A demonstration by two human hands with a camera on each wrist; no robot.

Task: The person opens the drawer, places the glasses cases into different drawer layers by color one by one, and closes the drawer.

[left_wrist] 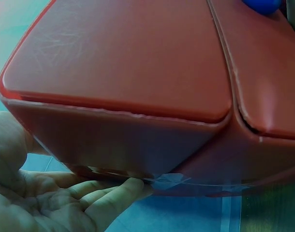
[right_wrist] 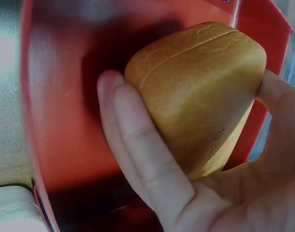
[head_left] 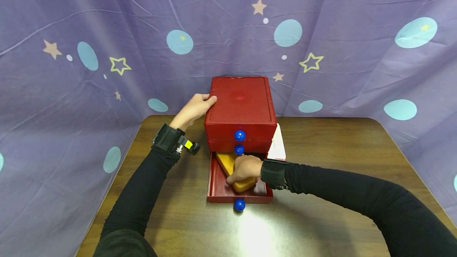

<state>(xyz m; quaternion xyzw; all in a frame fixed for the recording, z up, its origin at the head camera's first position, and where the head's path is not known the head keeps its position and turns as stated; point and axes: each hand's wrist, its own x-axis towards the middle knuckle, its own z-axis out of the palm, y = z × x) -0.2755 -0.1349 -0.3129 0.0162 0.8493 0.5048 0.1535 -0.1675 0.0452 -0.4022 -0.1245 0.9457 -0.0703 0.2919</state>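
A red chest of three drawers (head_left: 240, 106) with blue ball knobs (head_left: 239, 135) stands on the wooden table (head_left: 321, 217). Its bottom drawer (head_left: 215, 181) is pulled out. Inside lies a yellow-brown bread loaf (head_left: 228, 162), and my right hand (head_left: 244, 169) grips it from above, fingers and thumb wrapped around the loaf (right_wrist: 200, 111) over the drawer floor (right_wrist: 60, 121). My left hand (head_left: 194, 108) rests against the chest's upper left edge, thumb on top. In the left wrist view its fingers (left_wrist: 89, 198) lie straight along the red side of the chest (left_wrist: 128, 82).
A white object (head_left: 278, 146) lies on the table beside the chest's right side. A purple cloth with stars and circles (head_left: 107, 50) hangs close behind and around the table. Bare tabletop stretches in front of the open drawer and to the right.
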